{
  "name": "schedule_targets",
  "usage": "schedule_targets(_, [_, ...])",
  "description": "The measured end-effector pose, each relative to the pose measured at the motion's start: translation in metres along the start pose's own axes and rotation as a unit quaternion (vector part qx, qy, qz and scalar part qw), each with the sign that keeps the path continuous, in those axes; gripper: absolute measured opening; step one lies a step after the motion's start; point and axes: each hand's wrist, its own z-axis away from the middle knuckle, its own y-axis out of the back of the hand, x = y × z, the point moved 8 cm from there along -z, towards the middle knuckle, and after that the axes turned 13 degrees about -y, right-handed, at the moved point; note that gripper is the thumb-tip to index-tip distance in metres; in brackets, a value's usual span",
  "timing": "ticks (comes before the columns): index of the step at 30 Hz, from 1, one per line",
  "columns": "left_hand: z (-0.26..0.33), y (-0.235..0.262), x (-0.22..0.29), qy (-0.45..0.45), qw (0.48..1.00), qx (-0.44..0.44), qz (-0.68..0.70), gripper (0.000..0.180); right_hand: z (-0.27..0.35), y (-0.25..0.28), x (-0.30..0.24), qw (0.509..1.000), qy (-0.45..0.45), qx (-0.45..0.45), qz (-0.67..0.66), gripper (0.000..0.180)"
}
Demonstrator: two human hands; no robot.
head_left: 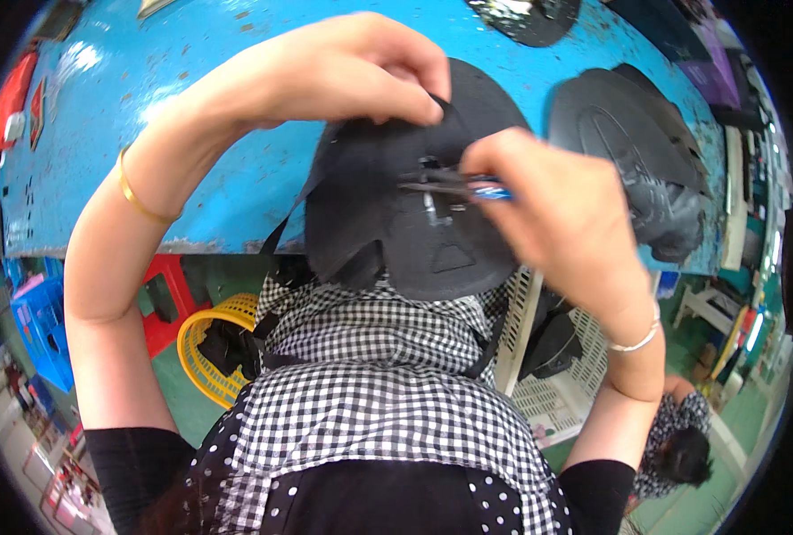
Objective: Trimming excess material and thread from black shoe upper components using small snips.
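Observation:
A rounded black fabric piece [454, 254] lies over the near edge of the blue table, with a small stitched outline low on it. Along its upper part, my left hand [374, 76] is closed, pinching a fold of the black material between thumb and fingers. In my right hand [561, 201] is a pair of small snips [446, 185] with dark blades and some blue at the grip. Those blades point left, over the middle of the piece beside a pale shiny mark. Motion blurs the right hand, and the snips' handles are mostly hidden in it.
More black pieces [628, 134] are stacked at the right of the blue table [236, 201]. Another dark piece [535, 16] lies at the far edge. Below are a yellow basket [196, 361], a white crate [553, 406] and a red stool [172, 294]. A person [677, 446] is at lower right.

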Motion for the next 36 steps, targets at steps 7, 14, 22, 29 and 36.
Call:
schedule_targets(7, [0.03,0.068,0.073,-0.18,0.894,0.282,0.298,0.019,0.024,-0.062,-0.05,0.937,0.046,0.048,0.344,0.036])
schedule_targets(14, [0.028,0.073,0.092,-0.174,0.933,0.316,-0.009,0.018,0.013,-0.05,-0.044,0.971,0.027,0.035,0.233,0.016])
schedule_targets(22, [0.028,0.064,0.105,-0.126,0.945,0.291,0.076,0.013,0.01,-0.04,-0.027,0.986,-0.057,0.055,0.144,0.018])
schedule_targets(29, [0.022,0.016,0.07,0.009,0.991,0.112,0.075,0.017,0.085,0.034,0.128,0.757,-0.305,0.313,-0.486,0.031])
schedule_targets(36, [0.004,-0.031,0.032,-0.064,0.985,-0.101,-0.121,0.016,0.208,0.088,0.236,0.706,-0.365,0.415,-0.442,0.032])
